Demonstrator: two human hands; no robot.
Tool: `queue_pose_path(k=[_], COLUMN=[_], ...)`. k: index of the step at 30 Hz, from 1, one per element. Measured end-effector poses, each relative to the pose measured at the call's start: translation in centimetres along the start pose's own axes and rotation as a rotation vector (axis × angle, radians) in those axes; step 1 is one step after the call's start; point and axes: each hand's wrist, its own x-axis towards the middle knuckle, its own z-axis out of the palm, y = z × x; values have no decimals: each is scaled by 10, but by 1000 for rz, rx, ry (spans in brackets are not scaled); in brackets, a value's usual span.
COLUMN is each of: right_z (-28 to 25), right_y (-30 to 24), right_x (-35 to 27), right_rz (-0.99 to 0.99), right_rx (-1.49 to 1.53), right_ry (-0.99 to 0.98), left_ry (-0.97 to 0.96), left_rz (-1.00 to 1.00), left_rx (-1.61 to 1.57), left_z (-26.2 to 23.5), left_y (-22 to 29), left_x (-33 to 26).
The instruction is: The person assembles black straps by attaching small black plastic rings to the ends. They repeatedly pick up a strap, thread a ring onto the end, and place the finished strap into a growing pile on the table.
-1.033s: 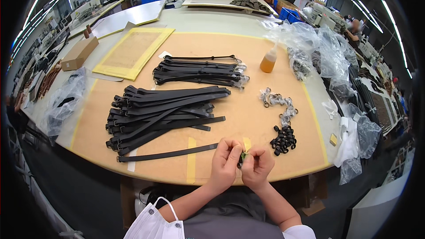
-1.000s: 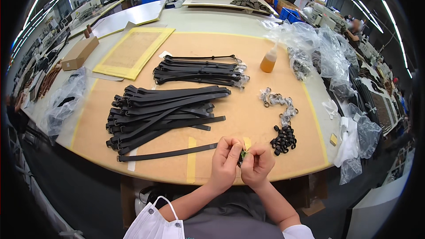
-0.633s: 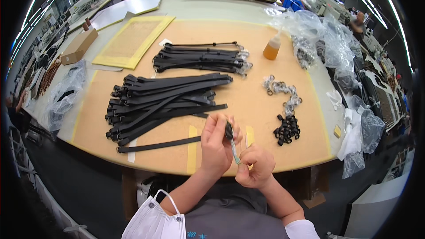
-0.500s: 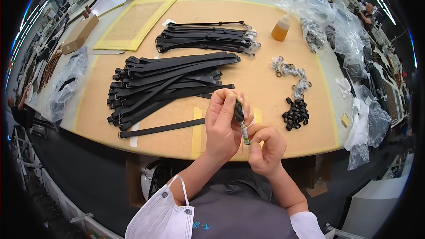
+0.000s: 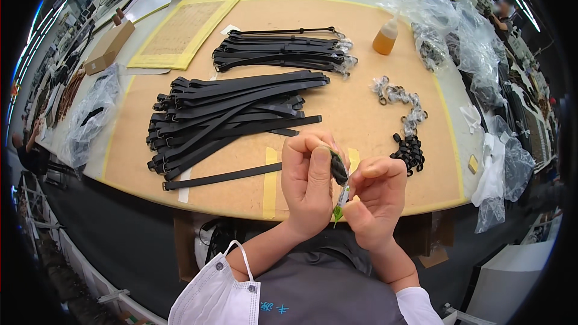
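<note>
My left hand is closed, pinching a small dark, rounded lump between thumb and fingers. From the lump hangs a small green-and-clear wrapper, its lower end bright green. My right hand is curled at the wrapper's right side, the thumb tip against it; part of its grip is hidden. Both hands are raised over the table's near edge. Just left of them, a single black strap with a buckle lies on the table. A pile of black buckled straps lies beyond it.
A second bundle of black straps lies farther back. At right are small black loops, plastic-wrapped metal rings, and a bottle of amber liquid. Clear plastic bags crowd the right edge; a yellow-edged board lies far left.
Both hands have moved slightly right and down with the dark lump and wrapper. My right hand has turned, its fingers higher and less tightly pinched. The table's things appear unmoved.
</note>
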Motion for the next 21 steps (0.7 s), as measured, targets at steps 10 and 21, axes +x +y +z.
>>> queue_pose_path(k=[10,21], right_z=[0,-8], right_y=[-49,-73], right_x=[2,10], right_rz=[-225,-595], right_rx=[-499,43], right_ry=[-242,-568], left_ry=[-172,-419], left_rz=[205,406], left_rx=[246,-413], left_z=[12,30], left_y=[62,99], left_x=[-11,-22])
